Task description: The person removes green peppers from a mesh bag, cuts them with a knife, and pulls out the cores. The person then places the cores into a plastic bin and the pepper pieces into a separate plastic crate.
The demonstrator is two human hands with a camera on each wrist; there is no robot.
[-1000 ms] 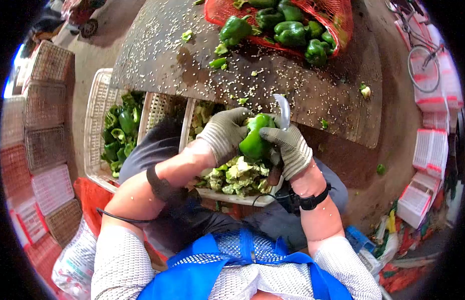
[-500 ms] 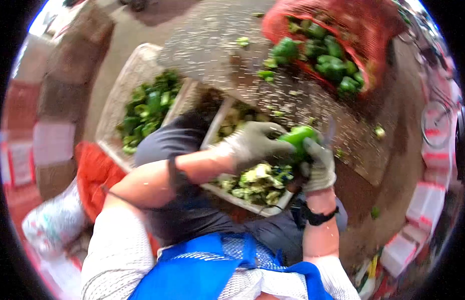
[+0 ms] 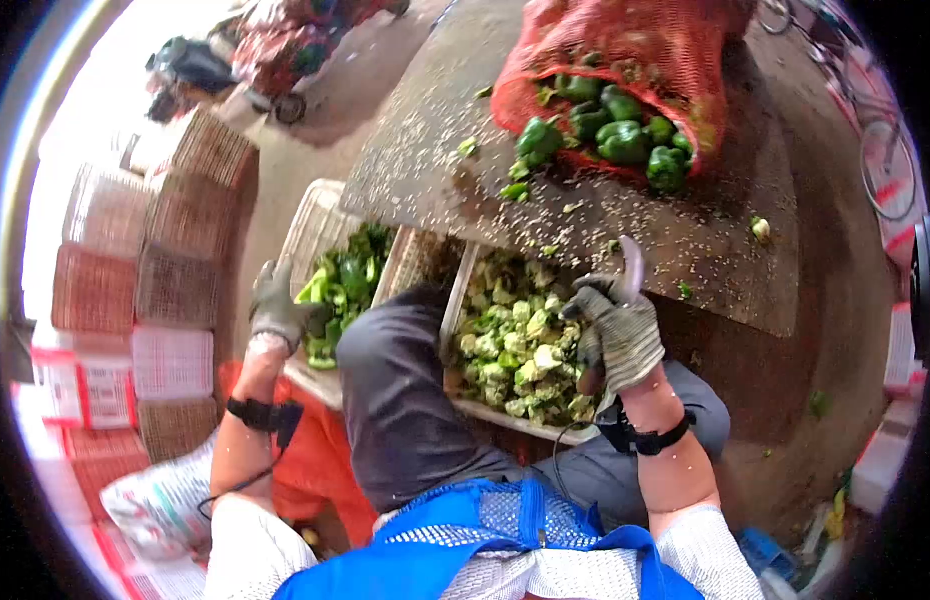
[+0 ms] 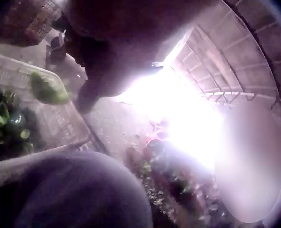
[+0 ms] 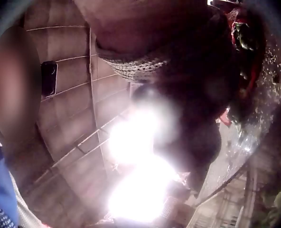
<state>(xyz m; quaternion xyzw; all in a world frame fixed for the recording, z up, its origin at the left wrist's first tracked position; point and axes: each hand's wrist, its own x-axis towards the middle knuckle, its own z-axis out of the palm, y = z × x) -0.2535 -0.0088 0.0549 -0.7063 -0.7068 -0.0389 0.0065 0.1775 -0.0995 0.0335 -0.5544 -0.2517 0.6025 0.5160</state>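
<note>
My gloved left hand point(image 3: 280, 308) is at the outer side of the left crate point(image 3: 315, 205), fingers extended and nothing gripped. That crate holds a heap of green peppers point(image 3: 353, 285). In the left wrist view, a blurred green pepper point(image 4: 48, 88) shows against the crate's inner wall, apart from the dark hand point(image 4: 107, 61). My gloved right hand point(image 3: 625, 335) grips a knife with a curved blade point(image 3: 633, 268) pointing up; its handle point(image 3: 590, 378) sticks out below the fist. Beside it, a second crate point(image 3: 465, 290) is full of pale pepper cores point(image 3: 525, 350).
A board point(image 3: 415, 170) strewn with seeds lies ahead, bearing a red mesh sack point(image 3: 625, 50) with whole green peppers point(image 3: 623, 142) at its mouth. My knee point(image 3: 395, 370) rises between the crates. Stacked crates point(image 3: 175, 290) stand to the left, beside a white sack point(image 3: 160, 495).
The left hand has left the pepper that both hands held and swung left to the crate of peppers. The right hand keeps the knife near the core crate. The head view has shifted.
</note>
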